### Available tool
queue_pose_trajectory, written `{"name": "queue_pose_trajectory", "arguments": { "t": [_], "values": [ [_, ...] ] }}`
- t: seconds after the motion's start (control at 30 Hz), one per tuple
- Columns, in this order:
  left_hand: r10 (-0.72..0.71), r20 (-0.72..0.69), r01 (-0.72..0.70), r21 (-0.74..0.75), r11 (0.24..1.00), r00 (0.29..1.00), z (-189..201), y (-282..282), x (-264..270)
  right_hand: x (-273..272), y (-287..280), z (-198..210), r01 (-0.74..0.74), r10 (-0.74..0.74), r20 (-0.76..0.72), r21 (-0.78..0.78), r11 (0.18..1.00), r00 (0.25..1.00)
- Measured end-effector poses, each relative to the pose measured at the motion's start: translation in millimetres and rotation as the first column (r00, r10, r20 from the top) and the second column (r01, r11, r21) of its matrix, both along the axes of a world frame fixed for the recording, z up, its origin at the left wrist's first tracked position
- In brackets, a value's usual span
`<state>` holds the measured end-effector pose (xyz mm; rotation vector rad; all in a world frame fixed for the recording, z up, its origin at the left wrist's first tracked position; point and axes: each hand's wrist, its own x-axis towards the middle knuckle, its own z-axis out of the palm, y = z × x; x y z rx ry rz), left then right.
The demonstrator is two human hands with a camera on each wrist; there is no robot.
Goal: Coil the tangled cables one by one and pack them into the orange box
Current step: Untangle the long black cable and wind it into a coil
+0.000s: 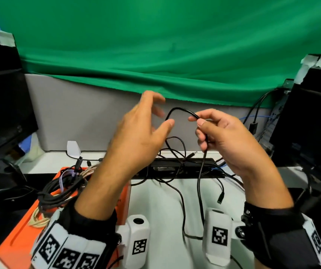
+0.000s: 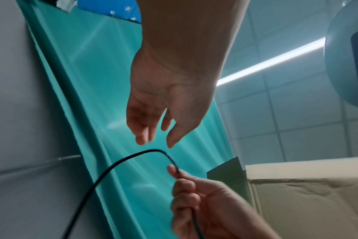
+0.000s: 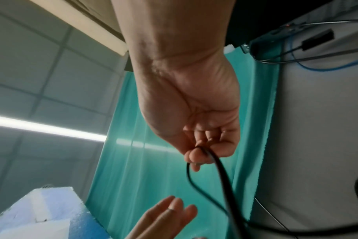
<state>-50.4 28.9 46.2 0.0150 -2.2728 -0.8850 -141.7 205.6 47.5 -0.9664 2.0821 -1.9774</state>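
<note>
My right hand [image 1: 210, 131] pinches a thin black cable [image 1: 177, 110] between thumb and forefinger, held up above the desk; the cable arches leftward and also hangs down through my curled fingers to the white desk [image 1: 155, 210]. The same pinch shows in the right wrist view [image 3: 202, 155]. My left hand [image 1: 152, 113] hovers just left of the arch with fingers spread, holding nothing [image 2: 153, 129]. The orange box [image 1: 19, 235] sits at lower left with several coiled cables [image 1: 58, 191] inside. More black cable [image 1: 175, 144] lies tangled behind my hands.
A black bar-shaped device [image 1: 183, 167] lies across the desk under the tangle. Dark monitors stand at the left [image 1: 2, 113] and right [image 1: 309, 123]. A green cloth [image 1: 155, 45] hangs over a grey partition behind. A loose jack end [image 1: 221, 199] rests on the desk.
</note>
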Motion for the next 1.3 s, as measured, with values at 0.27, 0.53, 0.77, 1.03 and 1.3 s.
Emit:
{"name": "queue_pose_trajectory", "arguments": {
  "t": [0.27, 0.53, 0.77, 1.03, 1.3],
  "values": [
    [0.021, -0.295, 0.058, 0.255, 0.965, 0.955, -6.9, -11.5, -13.0, 18.2, -2.4, 6.2, 0.029, 0.088, -0.372, 0.297, 0.954, 0.924],
    [-0.323, -0.078, 0.331, 0.289, 0.898, 0.943, -4.0, 5.6, -7.3, 27.6, -17.5, 5.1, -0.087, 0.101, -0.096, 0.136, 0.987, 0.990],
    [-0.285, 0.474, 0.255, 0.127, 0.958, 0.833, -0.1, -15.4, 5.8, 4.5, -5.5, 10.9, 0.271, -0.288, 0.023, -0.413, 0.869, 0.957],
    [-0.075, -0.289, 0.196, 0.416, 0.888, 0.954, 2.7, 1.5, -8.9, 17.5, -2.4, 0.4, -0.069, 0.144, -0.071, 0.621, 0.781, 0.987],
    [-0.382, -0.228, 0.444, 0.448, 0.776, 0.896, 10.6, 4.5, -1.9, 33.9, -36.5, -10.8, -0.337, 0.409, -0.072, 0.451, 0.827, 0.910]
  ]
}}
